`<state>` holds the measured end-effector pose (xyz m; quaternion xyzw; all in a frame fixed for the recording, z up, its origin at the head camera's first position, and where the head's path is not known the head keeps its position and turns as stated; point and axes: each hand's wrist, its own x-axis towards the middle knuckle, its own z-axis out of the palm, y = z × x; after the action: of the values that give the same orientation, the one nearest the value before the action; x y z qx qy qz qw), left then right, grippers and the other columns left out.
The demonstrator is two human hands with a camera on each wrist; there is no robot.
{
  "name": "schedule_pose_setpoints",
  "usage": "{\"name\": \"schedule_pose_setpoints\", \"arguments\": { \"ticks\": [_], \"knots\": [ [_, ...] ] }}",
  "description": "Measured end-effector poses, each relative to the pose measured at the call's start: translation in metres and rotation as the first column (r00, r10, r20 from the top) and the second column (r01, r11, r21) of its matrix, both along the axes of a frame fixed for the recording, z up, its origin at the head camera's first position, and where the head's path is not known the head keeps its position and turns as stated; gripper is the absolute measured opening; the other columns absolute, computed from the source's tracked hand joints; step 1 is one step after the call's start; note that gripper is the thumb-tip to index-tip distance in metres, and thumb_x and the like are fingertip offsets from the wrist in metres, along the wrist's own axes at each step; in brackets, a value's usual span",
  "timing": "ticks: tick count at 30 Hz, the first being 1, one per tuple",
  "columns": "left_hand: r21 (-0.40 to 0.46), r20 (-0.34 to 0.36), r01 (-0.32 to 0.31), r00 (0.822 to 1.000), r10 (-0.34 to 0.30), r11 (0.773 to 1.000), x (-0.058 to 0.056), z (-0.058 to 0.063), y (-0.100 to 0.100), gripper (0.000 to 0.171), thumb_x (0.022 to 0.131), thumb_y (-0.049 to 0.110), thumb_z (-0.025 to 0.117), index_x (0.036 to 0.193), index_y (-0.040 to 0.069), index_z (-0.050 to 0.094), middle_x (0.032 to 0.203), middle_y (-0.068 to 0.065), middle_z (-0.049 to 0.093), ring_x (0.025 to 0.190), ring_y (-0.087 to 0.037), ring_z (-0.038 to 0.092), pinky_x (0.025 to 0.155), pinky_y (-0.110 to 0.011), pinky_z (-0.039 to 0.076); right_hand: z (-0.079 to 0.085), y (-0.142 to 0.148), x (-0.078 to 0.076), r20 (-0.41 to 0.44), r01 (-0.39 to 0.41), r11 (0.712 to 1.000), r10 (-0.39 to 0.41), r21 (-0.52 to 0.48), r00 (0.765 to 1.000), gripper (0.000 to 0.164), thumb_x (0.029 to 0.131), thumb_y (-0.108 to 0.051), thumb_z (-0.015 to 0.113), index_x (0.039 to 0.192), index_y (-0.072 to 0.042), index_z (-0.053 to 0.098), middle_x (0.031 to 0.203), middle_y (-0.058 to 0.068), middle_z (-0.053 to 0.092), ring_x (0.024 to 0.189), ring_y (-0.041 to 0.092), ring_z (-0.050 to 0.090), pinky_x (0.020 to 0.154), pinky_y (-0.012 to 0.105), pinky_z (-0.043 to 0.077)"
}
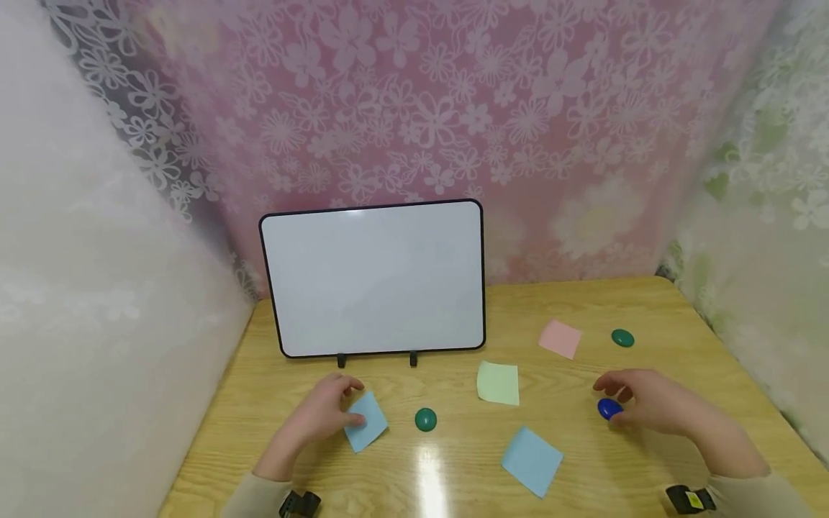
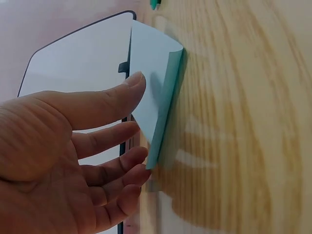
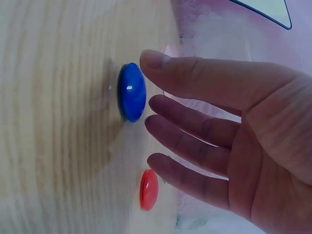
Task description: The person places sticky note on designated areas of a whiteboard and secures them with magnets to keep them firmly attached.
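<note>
In the head view my left hand hovers at a blue sticky note, its thumb overlapping the note. The left wrist view has the thumb apart from the loosely bent fingers, and the note's teal edge curling up. My right hand is over a shiny blue oval magnet. Its relaxed fingers and thumb are spread close around the magnet in the right wrist view, holding nothing. A red oval magnet lies beyond the fingertips there; in the head view that hand hides it.
A whiteboard with a black rim stands on small feet at the back left. Between the hands are a green magnet, a pale green note and another blue note. Farther back right lie a pink note and a second green magnet.
</note>
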<state>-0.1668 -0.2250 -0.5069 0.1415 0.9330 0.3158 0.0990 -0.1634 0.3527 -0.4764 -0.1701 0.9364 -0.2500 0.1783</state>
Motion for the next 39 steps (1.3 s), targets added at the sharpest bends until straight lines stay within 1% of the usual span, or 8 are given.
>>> {"name": "schedule_pose_setpoints", "arguments": {
  "ticks": [3, 7, 13, 19, 24, 28, 33, 39],
  "knots": [
    [-0.009, -0.011, 0.011, 1.000, -0.011, 1.000, -0.002, -0.003, 0.002, 0.051, 0.082, 0.017, 0.096, 0.124, 0.004, 0.071, 0.111, -0.006, 0.063, 0.103, -0.025, 0.060, 0.090, -0.047, 0.053, -0.001, 0.000, 0.002, 0.017, 0.007, 1.000, -0.007, 0.010, 1.000, 0.055, 0.079, -0.021, 0.097, 0.126, -0.005, 0.072, 0.112, 0.000, 0.072, 0.098, 0.025, 0.070, 0.082, 0.039, 0.059],
    [-0.010, -0.025, 0.016, 1.000, -0.017, 1.000, -0.002, -0.002, 0.003, 0.046, 0.081, 0.014, 0.096, 0.119, 0.003, 0.072, 0.109, -0.006, 0.062, 0.100, -0.024, 0.059, 0.086, -0.046, 0.053, -0.003, 0.000, 0.003, 0.025, 0.015, 1.000, -0.015, 0.022, 1.000, 0.055, 0.077, -0.019, 0.098, 0.124, -0.006, 0.072, 0.108, -0.002, 0.071, 0.096, 0.023, 0.068, 0.081, 0.039, 0.058],
    [-0.020, -0.007, 0.011, 1.000, -0.011, 1.000, 0.000, 0.002, 0.005, 0.038, 0.081, 0.012, 0.096, 0.110, 0.006, 0.072, 0.105, -0.006, 0.060, 0.097, -0.023, 0.056, 0.084, -0.045, 0.052, -0.006, 0.000, 0.002, 0.029, 0.008, 0.999, -0.009, 0.031, 1.000, 0.051, 0.076, -0.017, 0.098, 0.120, -0.008, 0.073, 0.108, -0.002, 0.069, 0.094, 0.020, 0.066, 0.079, 0.037, 0.057],
    [-0.040, -0.012, -0.001, 1.000, 0.001, 0.999, 0.001, 0.003, 0.007, 0.035, 0.081, 0.013, 0.096, 0.105, 0.008, 0.072, 0.104, -0.004, 0.059, 0.095, -0.021, 0.056, 0.084, -0.044, 0.051, -0.009, -0.001, 0.001, 0.013, 0.010, 1.000, -0.011, 0.028, 1.000, 0.047, 0.078, -0.012, 0.096, 0.118, -0.006, 0.073, 0.106, 0.000, 0.069, 0.094, 0.021, 0.067, 0.079, 0.038, 0.058],
    [-0.048, -0.017, -0.006, 1.000, 0.006, 0.999, 0.001, 0.005, 0.009, 0.034, 0.080, 0.013, 0.097, 0.102, 0.008, 0.072, 0.103, -0.005, 0.059, 0.094, -0.021, 0.055, 0.084, -0.044, 0.051, -0.010, -0.001, -0.001, -0.022, -0.002, 0.999, 0.003, 0.044, 1.000, 0.041, 0.078, -0.009, 0.094, 0.114, -0.005, 0.073, 0.104, 0.000, 0.069, 0.091, 0.022, 0.067, 0.078, 0.040, 0.058],
    [-0.054, -0.020, -0.007, 1.000, 0.006, 0.999, 0.001, 0.006, 0.010, 0.035, 0.079, 0.011, 0.097, 0.101, 0.007, 0.071, 0.102, -0.005, 0.059, 0.093, -0.022, 0.054, 0.084, -0.045, 0.051, -0.011, -0.001, 0.000, -0.037, 0.003, 0.998, -0.001, 0.057, 0.999, 0.039, 0.078, -0.009, 0.094, 0.111, -0.007, 0.073, 0.101, -0.001, 0.069, 0.090, 0.020, 0.065, 0.078, 0.040, 0.057],
    [-0.071, -0.037, -0.007, 0.999, 0.004, 0.997, 0.002, 0.007, 0.011, 0.036, 0.077, 0.010, 0.098, 0.099, 0.008, 0.069, 0.099, -0.005, 0.059, 0.089, -0.021, 0.052, 0.082, -0.044, 0.050, -0.011, 0.000, -0.001, -0.038, -0.003, 0.998, 0.005, 0.059, 0.999, 0.037, 0.078, -0.008, 0.094, 0.109, -0.006, 0.073, 0.101, -0.001, 0.069, 0.090, 0.020, 0.065, 0.078, 0.042, 0.057],
    [-0.073, -0.053, -0.007, 0.999, 0.003, 0.997, 0.001, 0.004, 0.012, 0.036, 0.077, 0.009, 0.098, 0.098, 0.008, 0.068, 0.093, -0.003, 0.060, 0.085, -0.019, 0.051, 0.078, -0.041, 0.049, -0.012, 0.000, -0.002, -0.040, -0.002, 0.997, 0.004, 0.071, 0.999, 0.037, 0.078, -0.010, 0.095, 0.108, -0.008, 0.074, 0.100, -0.002, 0.069, 0.090, 0.019, 0.065, 0.079, 0.041, 0.057]
  ]
}}
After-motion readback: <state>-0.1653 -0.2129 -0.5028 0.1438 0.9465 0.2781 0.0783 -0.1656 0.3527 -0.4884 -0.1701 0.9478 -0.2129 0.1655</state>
